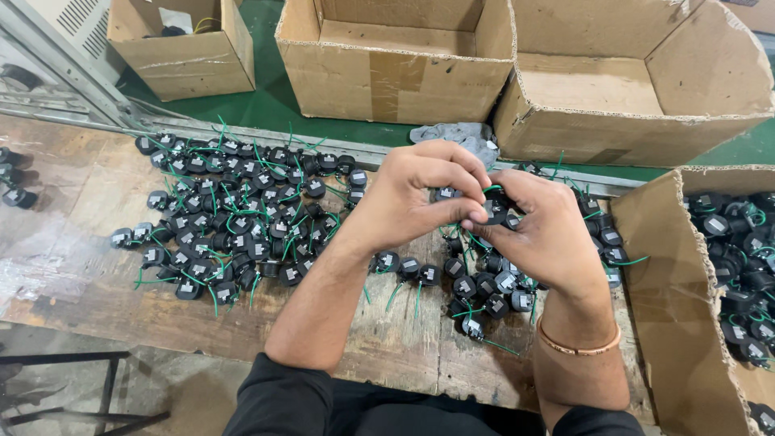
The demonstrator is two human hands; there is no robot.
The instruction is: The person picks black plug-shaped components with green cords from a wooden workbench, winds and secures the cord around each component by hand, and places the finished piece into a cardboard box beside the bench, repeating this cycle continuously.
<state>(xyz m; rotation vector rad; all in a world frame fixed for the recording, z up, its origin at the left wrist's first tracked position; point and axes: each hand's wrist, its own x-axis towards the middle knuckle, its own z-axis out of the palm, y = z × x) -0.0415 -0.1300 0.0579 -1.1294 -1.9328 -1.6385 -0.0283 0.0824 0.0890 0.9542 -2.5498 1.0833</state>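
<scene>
Pinching a small black round component [494, 211] between both sets of fingertips, the left hand [408, 198] and right hand [542, 234] meet above the middle of the wooden bench [73, 274]. The left thumb and forefinger close on the part from 9 o'clock; the right fingers curl round it from 3 o'clock, and a green lead [491, 188] arcs over its top. Whether the lead is seated cannot be told. For sound handling, support the body with one hand, work the lead with the other, and avoid kinking the wire near its root. A heap of like components [234, 218] lies at 9 o'clock of the hands, a smaller cluster [484, 291] at 6 o'clock, and an open carton of parts [739, 266] at 3 o'clock. Empty cardboard boxes [404, 56] stand at 12 o'clock
</scene>
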